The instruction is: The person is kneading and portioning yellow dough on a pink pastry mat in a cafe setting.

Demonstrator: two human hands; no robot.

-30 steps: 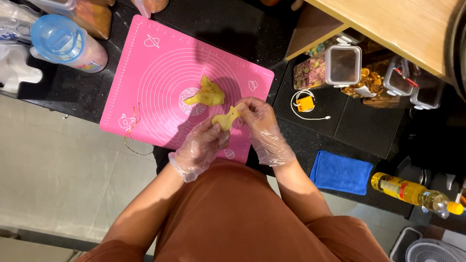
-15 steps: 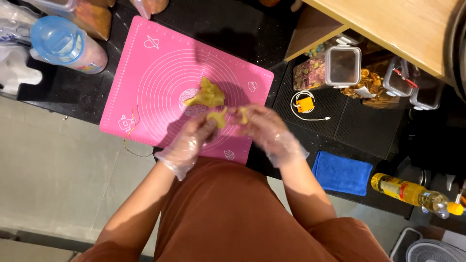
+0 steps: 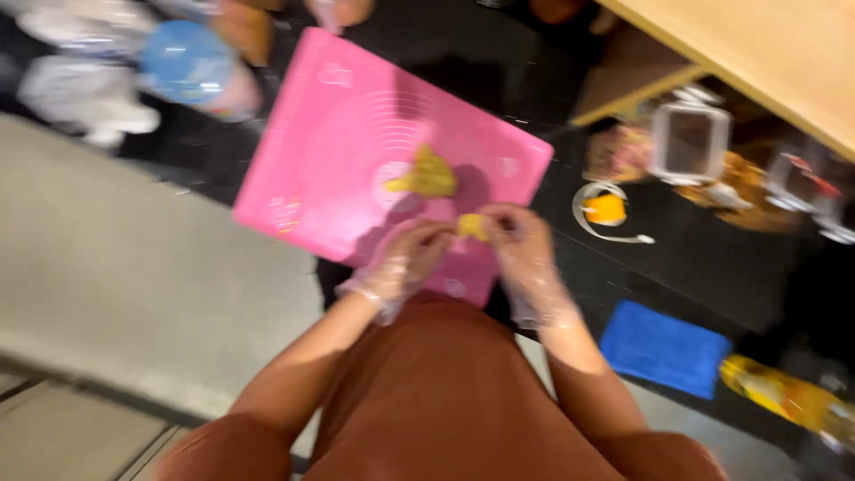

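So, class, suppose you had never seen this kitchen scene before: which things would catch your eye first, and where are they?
The bright pink mat on the dark counter stands out first, with a yellow dough lump lying near its middle. At the mat's near edge, the gloved left hand and right hand pinch a small dough piece between them. A blue cloth lies at the counter's edge to the right.

Whole view motion-blurred. Yellow oil bottle (image 3: 788, 399) cut off at right edge; small yellow dough piece (image 3: 473, 225) half hidden by fingers (image 3: 499, 223).
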